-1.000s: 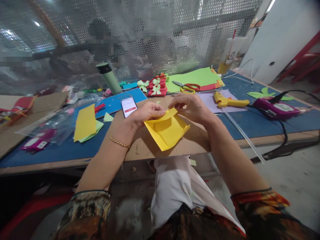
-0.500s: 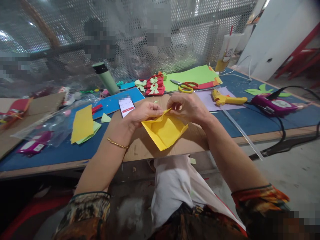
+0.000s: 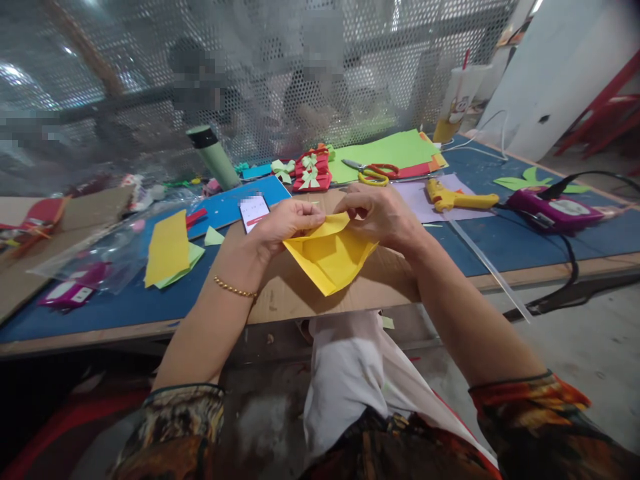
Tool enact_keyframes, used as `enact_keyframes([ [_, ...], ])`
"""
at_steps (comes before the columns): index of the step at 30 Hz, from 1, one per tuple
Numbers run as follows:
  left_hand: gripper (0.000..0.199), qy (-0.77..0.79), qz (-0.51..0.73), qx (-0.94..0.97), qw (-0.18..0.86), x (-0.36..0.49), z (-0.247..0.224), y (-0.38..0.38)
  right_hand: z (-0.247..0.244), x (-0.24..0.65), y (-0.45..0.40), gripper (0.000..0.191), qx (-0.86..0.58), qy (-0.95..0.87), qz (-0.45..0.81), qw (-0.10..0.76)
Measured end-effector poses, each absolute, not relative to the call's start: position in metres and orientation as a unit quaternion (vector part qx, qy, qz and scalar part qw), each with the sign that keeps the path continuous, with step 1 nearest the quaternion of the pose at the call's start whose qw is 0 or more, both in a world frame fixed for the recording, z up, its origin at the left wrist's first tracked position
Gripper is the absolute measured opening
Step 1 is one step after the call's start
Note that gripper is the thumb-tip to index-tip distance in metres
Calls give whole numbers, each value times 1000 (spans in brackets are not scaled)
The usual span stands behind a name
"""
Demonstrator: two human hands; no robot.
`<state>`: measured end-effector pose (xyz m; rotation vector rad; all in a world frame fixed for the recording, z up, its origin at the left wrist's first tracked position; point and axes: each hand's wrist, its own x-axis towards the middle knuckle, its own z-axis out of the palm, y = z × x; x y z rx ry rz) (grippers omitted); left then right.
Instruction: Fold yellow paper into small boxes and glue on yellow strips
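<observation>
A sheet of yellow paper (image 3: 333, 260), creased and partly folded, is held between my two hands above a piece of cardboard (image 3: 280, 300). My left hand (image 3: 290, 225) pinches its upper left edge between thumb and fingers. At the upper right edge, my right hand (image 3: 377, 212) grips the paper with curled fingers, some of them hidden behind the hand. The top flap is bent over between the hands, and a corner of the sheet points down toward me. A phone (image 3: 254, 212) lies just left of my left hand.
Scissors (image 3: 373, 172), green paper (image 3: 395, 150) and red pieces with pale bows (image 3: 311, 173) lie behind my hands. To the right are a yellow glue gun (image 3: 457, 199) and a purple device (image 3: 555, 210). Yellow paper strips (image 3: 169, 250) and a green bottle (image 3: 215, 157) are at left.
The paper's top flap, a narrow upright point before, now lies wider and flatter between my hands. The lower corner has risen slightly. Both hands keep their grip.
</observation>
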<state>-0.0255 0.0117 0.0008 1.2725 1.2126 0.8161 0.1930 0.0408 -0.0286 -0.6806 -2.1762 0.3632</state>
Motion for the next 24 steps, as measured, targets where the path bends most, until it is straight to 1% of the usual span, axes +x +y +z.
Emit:
enact_keyframes([
  [5,21,526,352,544,551,-26,2,10,-27,192,38,13,-263,-864,167,397],
  [12,16,537,355,551,531,-24,6,7,-23,190,32,6,-287,-851,230,375],
  [17,10,535,362,548,531,-22,9,4,-22,190,31,14,-297,-858,245,340],
  [20,5,537,356,546,535,-24,7,4,-19,191,31,14,-302,-864,246,319],
  [22,6,534,347,547,543,-25,6,5,-18,191,31,15,-298,-871,245,304],
  [24,12,526,340,550,552,-26,5,6,-17,191,30,12,-296,-875,245,295],
])
